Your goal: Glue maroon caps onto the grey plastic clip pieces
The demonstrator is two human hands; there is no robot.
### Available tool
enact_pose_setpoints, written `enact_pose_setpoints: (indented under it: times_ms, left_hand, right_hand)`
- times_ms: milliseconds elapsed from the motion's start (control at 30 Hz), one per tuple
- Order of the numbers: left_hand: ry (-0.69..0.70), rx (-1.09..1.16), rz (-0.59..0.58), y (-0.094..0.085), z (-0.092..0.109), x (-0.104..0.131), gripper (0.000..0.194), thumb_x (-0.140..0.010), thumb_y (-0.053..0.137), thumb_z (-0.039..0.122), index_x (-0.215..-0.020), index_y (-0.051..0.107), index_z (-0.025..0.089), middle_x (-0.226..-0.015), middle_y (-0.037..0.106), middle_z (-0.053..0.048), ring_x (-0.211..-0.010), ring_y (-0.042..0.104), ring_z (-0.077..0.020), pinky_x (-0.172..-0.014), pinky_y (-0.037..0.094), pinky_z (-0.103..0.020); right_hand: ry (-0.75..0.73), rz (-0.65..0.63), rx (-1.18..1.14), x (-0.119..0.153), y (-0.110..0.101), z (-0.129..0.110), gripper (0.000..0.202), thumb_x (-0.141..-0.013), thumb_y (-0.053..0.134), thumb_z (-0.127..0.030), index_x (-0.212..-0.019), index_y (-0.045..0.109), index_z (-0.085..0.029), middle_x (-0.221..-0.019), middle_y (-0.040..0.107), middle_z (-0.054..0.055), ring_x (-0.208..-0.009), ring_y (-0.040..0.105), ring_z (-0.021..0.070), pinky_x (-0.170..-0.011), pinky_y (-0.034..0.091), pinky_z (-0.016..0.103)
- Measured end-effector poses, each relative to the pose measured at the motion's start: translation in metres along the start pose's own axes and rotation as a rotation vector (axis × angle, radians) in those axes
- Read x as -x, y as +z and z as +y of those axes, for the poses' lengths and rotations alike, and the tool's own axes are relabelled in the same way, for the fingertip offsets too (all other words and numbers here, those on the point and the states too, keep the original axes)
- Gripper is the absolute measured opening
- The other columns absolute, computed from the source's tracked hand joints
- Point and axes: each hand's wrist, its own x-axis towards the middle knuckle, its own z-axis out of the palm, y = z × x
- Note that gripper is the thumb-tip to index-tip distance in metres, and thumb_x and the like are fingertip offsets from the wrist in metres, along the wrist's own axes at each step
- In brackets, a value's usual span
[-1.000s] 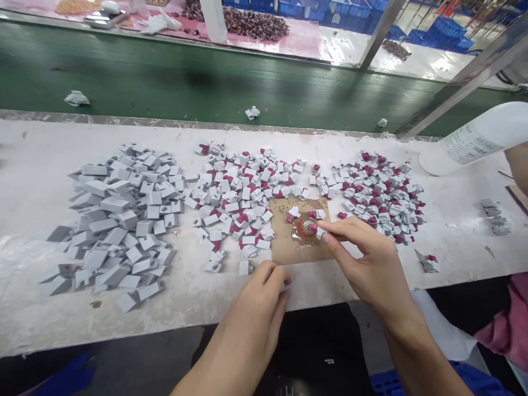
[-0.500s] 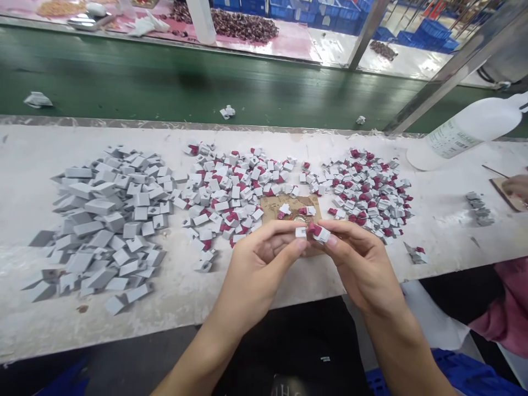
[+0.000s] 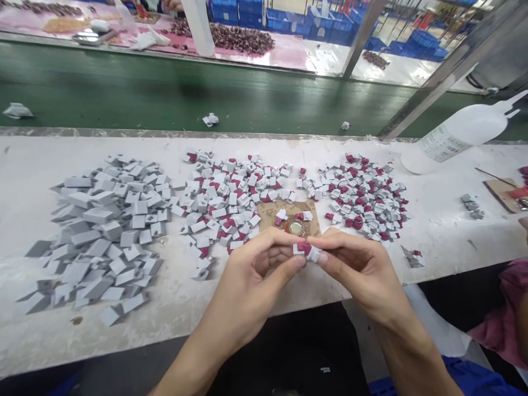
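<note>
Over the near edge of a brown board (image 3: 268,213), my left hand (image 3: 258,275) pinches a small light-grey piece (image 3: 296,249) between thumb and forefinger. My right hand (image 3: 363,269) grips a grey and dark-red piece (image 3: 312,252) the same way, and the two pieces touch. A round metallic spot (image 3: 296,227) and a few grey-red pieces (image 3: 281,215) show on the board. Plain grey blocks (image 3: 99,231) are heaped at the left. Grey and red pieces lie in a middle heap (image 3: 226,192) and a right heap (image 3: 367,198).
Behind the table (image 3: 165,352) runs a green belt (image 3: 136,99) with scattered bits on it. A white bottle (image 3: 454,135) stands at the right rear beside a slanting metal post (image 3: 429,82). Another person's sleeve (image 3: 503,319) shows at the right, near a small wooden board (image 3: 501,192).
The two held pieces, apart before, now meet between my fingertips. Both hands sit slightly lower in the view, which has shifted a little. A person's hand now shows at the top, across the belt.
</note>
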Motion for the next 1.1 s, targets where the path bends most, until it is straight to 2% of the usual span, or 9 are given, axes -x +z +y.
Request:
enact_pose_setpoints:
  times_ms: [233,367,467,567,667,767,900,1000,1100]
  left_hand:
    - [0.031,-0.357,-0.140,-0.030,0.037,-0.043,0.014,-0.106,0.079,0.038,-0.115,0.086,0.030,-0.098,0.086,-0.005,-0.087,0.085,-0.0274,-0.072,0.071,-0.037]
    - [0.120,-0.716,0.027,-0.045,0.072,-0.118,0.007,-0.097,0.081,0.023,-0.103,0.084,0.021,-0.100,0.085,-0.006,-0.092,0.081,-0.0250,-0.084,0.066,-0.037]
    - [0.076,-0.836,0.153,-0.046,0.084,-0.183,0.024,-0.108,0.067,0.026,-0.121,0.081,0.011,-0.105,0.081,-0.003,-0.106,0.079,-0.0235,-0.101,0.061,-0.045]
    - [0.054,-0.846,0.154,-0.040,0.075,-0.244,0.034,-0.117,0.060,0.031,-0.134,0.077,0.007,-0.110,0.080,-0.004,-0.105,0.078,-0.0210,-0.101,0.062,-0.045]
    - [0.029,-0.849,0.141,-0.029,0.053,-0.298,0.033,-0.121,0.065,0.038,-0.132,0.078,0.010,-0.121,0.080,-0.007,-0.105,0.080,-0.0217,-0.098,0.068,-0.041]
    - [-0.022,-0.862,0.147,-0.017,0.034,-0.344,0.032,-0.122,0.066,0.039,-0.132,0.079,0.012,-0.129,0.080,-0.009,-0.110,0.081,-0.0228,-0.097,0.071,-0.040]
    - [-0.077,-0.861,0.158,-0.008,0.024,-0.380,0.029,-0.113,0.083,0.036,-0.136,0.078,0.018,-0.137,0.080,-0.012,-0.116,0.081,-0.0257,-0.101,0.072,-0.047]
    - [-0.111,-0.851,0.162,-0.010,0.026,-0.384,0.031,-0.114,0.081,0.037,-0.139,0.078,0.019,-0.144,0.078,-0.013,-0.123,0.079,-0.0278,-0.106,0.071,-0.050]
    - [-0.071,-0.819,0.171,-0.013,0.038,-0.362,0.035,-0.112,0.083,0.033,-0.143,0.076,0.019,-0.153,0.074,-0.014,-0.133,0.075,-0.0316,-0.113,0.067,-0.055]
  right_hand:
    - [-0.037,-0.142,0.172,-0.046,-0.016,-0.020,0.022,-0.105,0.091,-0.041,-0.126,0.096,-0.035,-0.113,0.093,0.005,-0.101,0.090,0.0255,-0.090,0.078,0.040]
    - [-0.178,0.134,0.756,-0.146,-0.063,-0.031,0.031,-0.109,0.079,-0.034,-0.137,0.092,-0.028,-0.112,0.091,0.008,-0.090,0.085,0.0256,-0.083,0.075,0.044]
    - [-0.042,0.266,0.982,-0.235,-0.102,-0.032,0.037,-0.102,0.075,-0.014,-0.136,0.090,-0.013,-0.122,0.088,0.018,-0.111,0.085,0.0356,-0.107,0.070,0.055]
    - [0.019,0.300,1.030,-0.302,-0.126,-0.023,0.043,-0.096,0.081,-0.008,-0.140,0.086,-0.010,-0.143,0.082,0.023,-0.137,0.077,0.0424,-0.129,0.057,0.062]
    - [0.043,0.261,1.021,-0.340,-0.133,-0.008,0.040,-0.105,0.087,-0.021,-0.144,0.081,-0.017,-0.159,0.075,0.017,-0.151,0.069,0.0378,-0.133,0.052,0.065]
    - [0.066,0.207,0.948,-0.359,-0.133,0.003,0.028,-0.111,0.086,-0.034,-0.134,0.082,-0.020,-0.153,0.078,0.012,-0.144,0.074,0.0322,-0.125,0.060,0.061]
    - [0.078,0.189,0.730,-0.357,-0.126,0.004,0.016,-0.107,0.090,-0.030,-0.112,0.083,-0.016,-0.120,0.086,0.009,-0.117,0.083,0.0271,-0.111,0.070,0.053]
    - [0.058,0.174,0.477,-0.329,-0.112,-0.001,0.016,-0.100,0.095,-0.026,-0.105,0.083,-0.017,-0.103,0.087,0.010,-0.101,0.086,0.0258,-0.106,0.073,0.050]
    - [0.033,0.147,0.249,-0.284,-0.094,-0.006,0.025,-0.097,0.098,-0.037,-0.113,0.087,-0.021,-0.115,0.090,0.012,-0.106,0.088,0.0263,-0.107,0.074,0.048]
